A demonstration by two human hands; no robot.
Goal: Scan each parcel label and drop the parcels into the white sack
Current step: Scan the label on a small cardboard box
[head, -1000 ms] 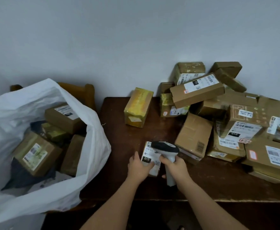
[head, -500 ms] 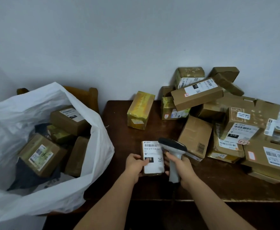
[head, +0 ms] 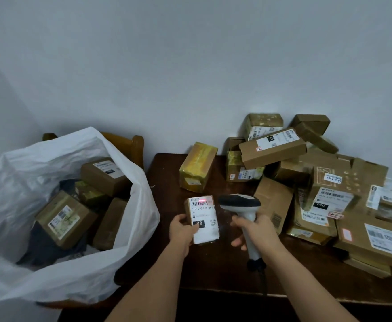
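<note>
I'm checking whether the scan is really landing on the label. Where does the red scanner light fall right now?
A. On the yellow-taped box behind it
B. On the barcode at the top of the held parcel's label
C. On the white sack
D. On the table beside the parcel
B: a red glow lies across the barcode at the top of the label on the small parcel that the left hand holds, with the scanner in the right hand aimed at it.
</note>
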